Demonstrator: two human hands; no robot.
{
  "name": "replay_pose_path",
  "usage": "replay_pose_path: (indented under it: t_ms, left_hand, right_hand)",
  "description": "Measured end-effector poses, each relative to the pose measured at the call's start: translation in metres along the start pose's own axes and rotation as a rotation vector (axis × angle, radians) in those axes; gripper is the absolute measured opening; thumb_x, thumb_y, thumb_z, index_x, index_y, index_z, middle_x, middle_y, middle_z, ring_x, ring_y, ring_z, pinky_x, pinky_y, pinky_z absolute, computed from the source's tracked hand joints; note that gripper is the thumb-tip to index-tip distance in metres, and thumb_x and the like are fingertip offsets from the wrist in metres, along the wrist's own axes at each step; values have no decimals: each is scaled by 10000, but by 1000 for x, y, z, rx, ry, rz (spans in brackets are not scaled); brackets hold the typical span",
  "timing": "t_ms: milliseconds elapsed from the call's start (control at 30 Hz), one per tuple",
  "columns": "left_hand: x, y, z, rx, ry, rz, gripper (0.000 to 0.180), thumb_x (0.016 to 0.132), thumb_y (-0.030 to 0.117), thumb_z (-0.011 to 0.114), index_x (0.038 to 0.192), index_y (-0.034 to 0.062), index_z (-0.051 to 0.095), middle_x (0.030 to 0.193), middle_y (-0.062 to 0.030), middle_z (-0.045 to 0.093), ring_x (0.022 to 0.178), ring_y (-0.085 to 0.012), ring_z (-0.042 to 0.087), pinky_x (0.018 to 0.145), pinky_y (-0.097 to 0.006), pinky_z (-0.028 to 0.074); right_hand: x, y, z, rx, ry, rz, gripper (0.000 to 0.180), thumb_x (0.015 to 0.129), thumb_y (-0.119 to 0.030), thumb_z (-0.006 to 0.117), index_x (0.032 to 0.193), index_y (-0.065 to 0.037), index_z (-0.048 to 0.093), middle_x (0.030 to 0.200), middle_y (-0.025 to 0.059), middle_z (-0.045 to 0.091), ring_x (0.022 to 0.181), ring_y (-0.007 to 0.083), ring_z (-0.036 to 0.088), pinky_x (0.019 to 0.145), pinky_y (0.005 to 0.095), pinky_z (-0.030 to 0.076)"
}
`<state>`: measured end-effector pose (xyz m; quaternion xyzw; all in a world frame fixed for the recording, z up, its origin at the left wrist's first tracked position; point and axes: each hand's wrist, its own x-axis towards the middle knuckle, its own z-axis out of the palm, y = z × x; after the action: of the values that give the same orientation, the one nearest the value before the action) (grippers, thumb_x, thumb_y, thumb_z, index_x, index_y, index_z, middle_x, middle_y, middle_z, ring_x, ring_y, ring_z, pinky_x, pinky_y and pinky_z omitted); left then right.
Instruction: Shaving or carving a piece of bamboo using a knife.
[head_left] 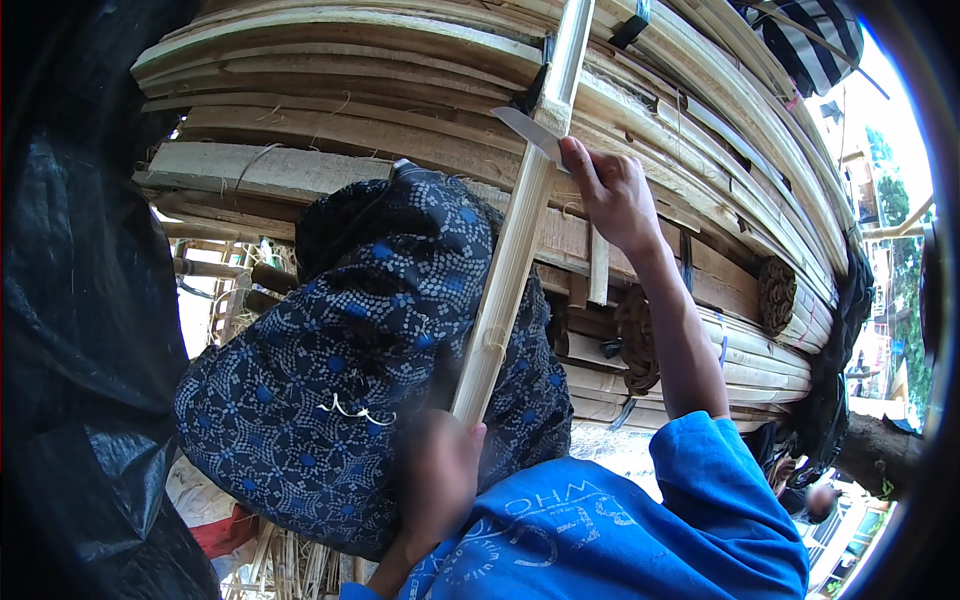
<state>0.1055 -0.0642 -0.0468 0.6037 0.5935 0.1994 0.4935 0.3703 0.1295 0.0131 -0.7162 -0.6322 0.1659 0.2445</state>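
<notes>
A long, pale split-bamboo strip (pixel 497 325) slants from low in the middle up past the top edge. My left hand (pixel 438 480), partly blurred, is closed round its near end, with the thumb along the right side. Farther up, my right hand (pixel 615 195) grips a knife (pixel 528 131) whose handle is hidden in the fingers. The blade lies across the strip and points to the left. Dark blue patterned cloth (pixel 370 320) covers my lap and knees beneath the strip, and a curled pale shaving (pixel 355 411) rests on it.
Stacked bamboo slats (pixel 350 85), tied in bundles, fill the space ahead and to the right. Black plastic sheeting (pixel 75 350) hangs along the left. Coiled brown bundles (pixel 777 295) sit among the slats at right. Loose straw-like strips (pixel 285 565) lie below the cloth.
</notes>
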Motion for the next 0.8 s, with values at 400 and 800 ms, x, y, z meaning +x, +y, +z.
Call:
replay_pose_path:
  t_ms: [400, 800]
  left_hand:
    - [1, 1, 4, 47, 21, -19, 434, 958, 392, 549, 861, -20, 456, 605, -268, 571, 625, -466, 611, 470, -490, 433]
    - [3, 2, 3, 37, 46, 22, 404, 957, 367, 554, 868, -18, 473, 616, -285, 570, 637, -473, 603, 474, -513, 434]
  right_hand:
    - [-24, 8, 29, 232, 96, 90, 527, 1016, -381, 464, 759, 57, 608, 511, 43, 315, 518, 88, 292, 460, 330, 301]
    - [-150, -19, 52, 345, -153, 66, 300, 978, -198, 533, 797, 3, 662, 538, 180, 536, 420, 244, 556, 450, 369, 426]
